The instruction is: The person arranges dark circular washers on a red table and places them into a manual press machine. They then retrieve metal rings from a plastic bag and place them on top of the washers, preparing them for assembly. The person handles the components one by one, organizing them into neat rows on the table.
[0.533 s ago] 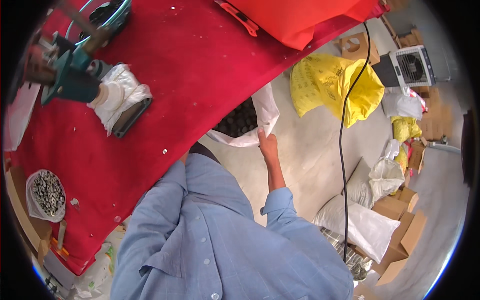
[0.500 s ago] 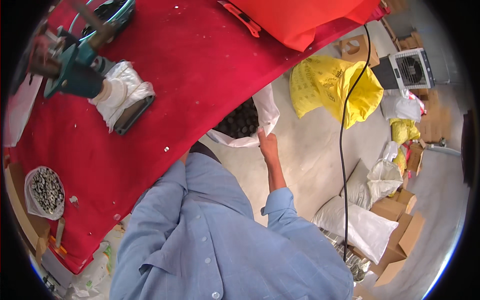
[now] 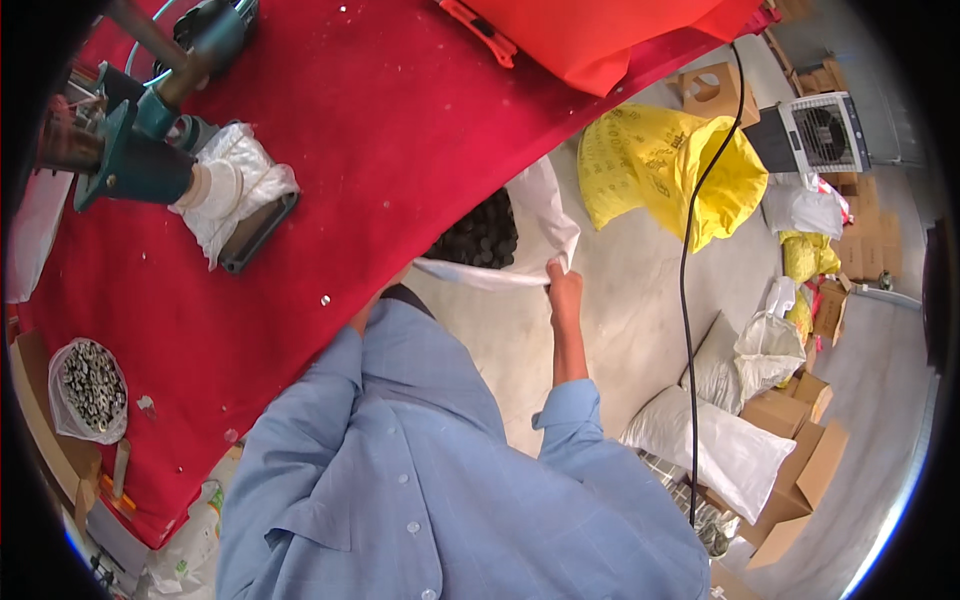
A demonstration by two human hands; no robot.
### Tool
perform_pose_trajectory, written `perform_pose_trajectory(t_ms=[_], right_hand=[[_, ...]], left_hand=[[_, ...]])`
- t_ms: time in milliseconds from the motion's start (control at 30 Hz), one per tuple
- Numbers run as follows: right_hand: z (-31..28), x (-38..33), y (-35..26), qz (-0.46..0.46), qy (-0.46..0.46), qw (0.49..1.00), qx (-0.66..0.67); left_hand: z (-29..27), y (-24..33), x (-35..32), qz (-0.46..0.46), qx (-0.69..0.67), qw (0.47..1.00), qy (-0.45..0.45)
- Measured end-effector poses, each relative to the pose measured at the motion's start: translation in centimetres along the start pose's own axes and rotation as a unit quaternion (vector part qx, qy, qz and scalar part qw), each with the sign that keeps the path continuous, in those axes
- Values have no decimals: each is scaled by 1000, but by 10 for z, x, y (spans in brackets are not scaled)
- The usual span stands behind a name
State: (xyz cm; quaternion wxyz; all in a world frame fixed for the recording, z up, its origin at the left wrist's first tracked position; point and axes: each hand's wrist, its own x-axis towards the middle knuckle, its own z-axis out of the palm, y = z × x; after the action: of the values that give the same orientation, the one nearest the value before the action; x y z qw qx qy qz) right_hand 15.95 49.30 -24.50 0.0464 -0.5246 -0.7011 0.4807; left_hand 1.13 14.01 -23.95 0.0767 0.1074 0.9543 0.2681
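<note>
- White sack (image 3: 543, 212) with its mouth open, beside and partly under the red tabletop's (image 3: 340, 200) edge, dark round pieces (image 3: 485, 238) inside.
- Right hand (image 3: 565, 284) clamped on the sack's rim, at the side away from the tabletop.
- Left hand hidden by the tabletop's edge; whether it grips anything, I cannot tell.
- Yellow sack (image 3: 632, 165), open-mouthed, on the floor (image 3: 630, 310) near the white one.

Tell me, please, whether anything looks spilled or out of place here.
A few small bits lie scattered on the red cloth, the brightest near its front edge; they look stray because the metal parts at far left sit together in a bag. The white sack looks stretched where the right hand grips its rim.
</note>
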Motion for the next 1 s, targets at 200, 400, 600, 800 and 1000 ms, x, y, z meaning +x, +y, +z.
perform_pose_trajectory(t_ms=[200, 400, 600, 800, 1000], right_hand=[[-8, 17, -83, -190, 83, 924, -320], [62, 87, -136, -260, 31, 875, -407], [55, 177, -156, -356, 143, 877, -288], [49, 175, -151, -390, 109, 854, -327], [13, 36, -171, -403, -120, 858, -294]], left_hand=[[-4, -7, -1, -16, 10, 1000, 14], [-6, -3, 0, -13, 14, 1000, 19], [-3, 1, 7, -15, 5, 1000, 19], [2, 9, -8, -3, -33, 999, 21], [-9, 58, -5, 88, -148, 982, -74]])
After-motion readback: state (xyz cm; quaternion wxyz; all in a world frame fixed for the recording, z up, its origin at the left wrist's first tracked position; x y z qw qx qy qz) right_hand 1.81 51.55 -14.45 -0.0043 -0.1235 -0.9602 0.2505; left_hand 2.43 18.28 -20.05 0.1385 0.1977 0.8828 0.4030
